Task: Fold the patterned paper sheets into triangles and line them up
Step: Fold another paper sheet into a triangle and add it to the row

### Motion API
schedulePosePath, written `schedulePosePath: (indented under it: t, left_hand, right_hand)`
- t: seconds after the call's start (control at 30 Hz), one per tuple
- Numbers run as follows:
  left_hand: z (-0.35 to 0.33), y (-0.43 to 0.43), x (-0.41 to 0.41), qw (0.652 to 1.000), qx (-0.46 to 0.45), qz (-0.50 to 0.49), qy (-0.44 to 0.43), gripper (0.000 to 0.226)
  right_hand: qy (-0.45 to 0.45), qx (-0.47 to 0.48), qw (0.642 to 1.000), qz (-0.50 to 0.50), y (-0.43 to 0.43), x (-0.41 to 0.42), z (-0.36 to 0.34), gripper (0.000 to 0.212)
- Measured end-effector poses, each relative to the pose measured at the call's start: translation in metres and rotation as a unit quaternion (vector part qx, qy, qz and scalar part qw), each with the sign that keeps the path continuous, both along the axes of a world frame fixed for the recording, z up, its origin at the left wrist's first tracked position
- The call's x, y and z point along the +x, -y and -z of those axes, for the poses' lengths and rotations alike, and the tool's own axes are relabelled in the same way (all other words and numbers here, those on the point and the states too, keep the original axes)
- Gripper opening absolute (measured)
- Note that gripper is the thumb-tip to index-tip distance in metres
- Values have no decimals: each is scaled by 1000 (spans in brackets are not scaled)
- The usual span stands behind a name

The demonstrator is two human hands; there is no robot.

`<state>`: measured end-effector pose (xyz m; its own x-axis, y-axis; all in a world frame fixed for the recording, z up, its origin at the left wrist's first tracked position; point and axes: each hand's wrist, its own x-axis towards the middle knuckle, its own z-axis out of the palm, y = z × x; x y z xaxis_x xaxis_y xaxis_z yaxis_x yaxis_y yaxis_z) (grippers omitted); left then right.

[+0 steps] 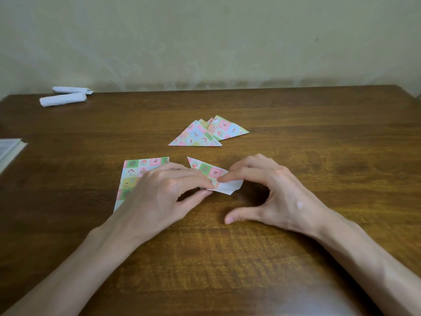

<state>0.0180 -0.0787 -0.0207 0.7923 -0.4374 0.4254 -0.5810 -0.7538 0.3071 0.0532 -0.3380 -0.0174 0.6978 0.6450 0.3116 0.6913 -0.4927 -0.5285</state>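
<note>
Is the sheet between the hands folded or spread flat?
Partly folded: the sheet shows a patterned point and a turned-over white flap. The left hand pinches it, and the right hand presses on it.

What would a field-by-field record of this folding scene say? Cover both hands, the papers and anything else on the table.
left hand: pinches the sheet
right hand: index finger presses the same sheet, thumb apart
sheet: partly folded, white underside showing
flat paper: patterned, partly under the left hand
triangles: folded, overlapping, farther back
rolls: two, white, far left
table: brown wood
</note>
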Motion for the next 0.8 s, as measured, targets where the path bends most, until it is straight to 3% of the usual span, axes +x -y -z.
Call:
schedulePosePath:
  t: [0.1, 0.17, 0.27, 0.43, 0.6, 0.8]
  left_hand:
    - [2, 0, 1, 1000, 0, 18, -23, 18]
    - [1, -2, 2, 998, 9, 37, -56, 25]
    - [-1, -5, 2, 995, 12, 41, -86, 30]
    - [2, 1, 1, 997, -24, 21, -66, 18]
    - [1, 3, 1, 996, -47, 8, -78, 13]
    - [-4, -1, 2, 996, -10, 45, -78, 14]
  right_hand:
    - [15, 45, 999, -7, -2, -1, 1, 20]
    - [12, 52, 999, -10, -2, -2, 2, 11]
    - [-17, 21, 999, -31, -1, -1, 5, 12]
    - [-64, -9, 997, -49, 2, 0, 3, 15]
    - [-85, 28, 996, -11, -2, -1, 5, 11]
    - [-106, 63, 992, 26, -7, -3, 7, 8]
